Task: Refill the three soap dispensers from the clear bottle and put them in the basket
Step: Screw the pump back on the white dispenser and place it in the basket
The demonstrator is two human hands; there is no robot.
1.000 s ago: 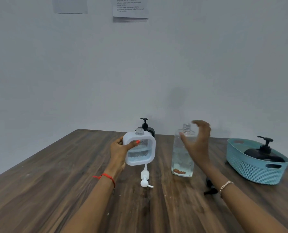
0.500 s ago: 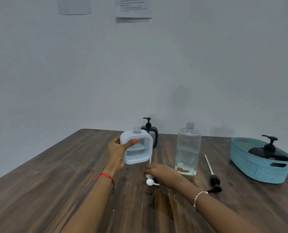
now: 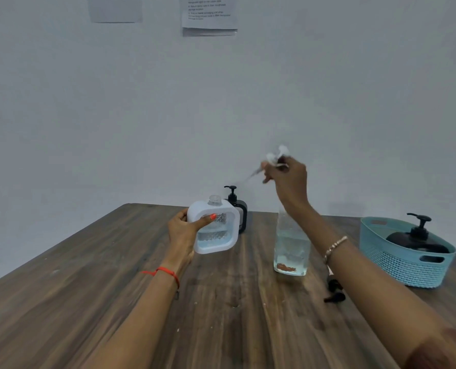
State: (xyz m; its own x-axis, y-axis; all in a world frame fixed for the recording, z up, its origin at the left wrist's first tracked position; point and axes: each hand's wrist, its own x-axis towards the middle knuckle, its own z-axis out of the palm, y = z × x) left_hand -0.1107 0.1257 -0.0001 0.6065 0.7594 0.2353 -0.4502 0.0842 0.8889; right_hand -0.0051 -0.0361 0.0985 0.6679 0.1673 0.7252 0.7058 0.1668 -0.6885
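Two hands show in the head view: our left hand (image 3: 184, 233) grips the tilted white dispenser (image 3: 216, 230), and our raised right hand (image 3: 288, 179) pinches a blurred white pump (image 3: 276, 155). The clear bottle (image 3: 290, 249) stands on the table (image 3: 115, 302) near the basket (image 3: 405, 259), which holds a black dispenser (image 3: 418, 241).

White, black and teal on dark brown wood

The white dispenser (image 3: 213, 230) in my left hand (image 3: 181, 230) has a clear window with a diamond pattern, pale blue inside. My thumbnail is orange-red, and a red thread (image 3: 165, 271) rings that wrist. My right hand (image 3: 288, 179) holds a blurred white pump (image 3: 276, 155), with a pale beaded bracelet (image 3: 334, 245) below it. The clear bottle (image 3: 290, 249) is faintly blue, with brown specks at its base. The basket (image 3: 402, 265) is teal with a perforated weave. One black dispenser (image 3: 237, 206) is glossy, and the black dispenser in the basket (image 3: 418, 241) and the black pump (image 3: 334, 290) match it. The table (image 3: 115, 288) is streaky dark brown woodgrain.
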